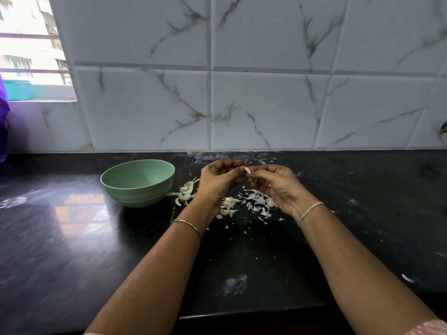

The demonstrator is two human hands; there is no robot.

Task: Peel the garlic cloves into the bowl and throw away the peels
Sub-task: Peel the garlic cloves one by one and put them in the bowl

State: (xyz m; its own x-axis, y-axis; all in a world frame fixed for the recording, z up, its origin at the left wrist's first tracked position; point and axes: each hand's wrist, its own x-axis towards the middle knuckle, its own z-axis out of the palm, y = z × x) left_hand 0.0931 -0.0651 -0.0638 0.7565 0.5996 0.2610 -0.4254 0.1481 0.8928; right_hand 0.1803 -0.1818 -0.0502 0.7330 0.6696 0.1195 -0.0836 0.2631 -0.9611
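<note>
Evidently you had the garlic clove (247, 169) pinched between both hands, raised above the bench (72, 238). The fingers (235, 172) of your left hand (217, 180) curled round its left end. Those of your right hand (278, 187) nipped its right end, thumb and fingertips pressed tight on the skin.

By my judgement you were in the middle of the peeling, with most of the task left. The green bowl (137, 189), well to the left of the fingers and a little nearer you, showed no clove in the part of its inside that could be seen; its near wall hid part of the bottom. Loose peels (258, 201) lay scattered on the bench directly beneath the fingers and toward your right wrist, none of them thrown away. A pale heap of garlic pieces (185, 192) sat below and left of the fingers, just beside the bowl. Whether those were whole cloves or only skins was too small to tell.

The clove seemed to lie roughly crosswise, its long axis running from one hand to the other. Its pale exposed part faced up and away from you. Which end was the pointed one could not be made out, since the fingers covered both.
</note>
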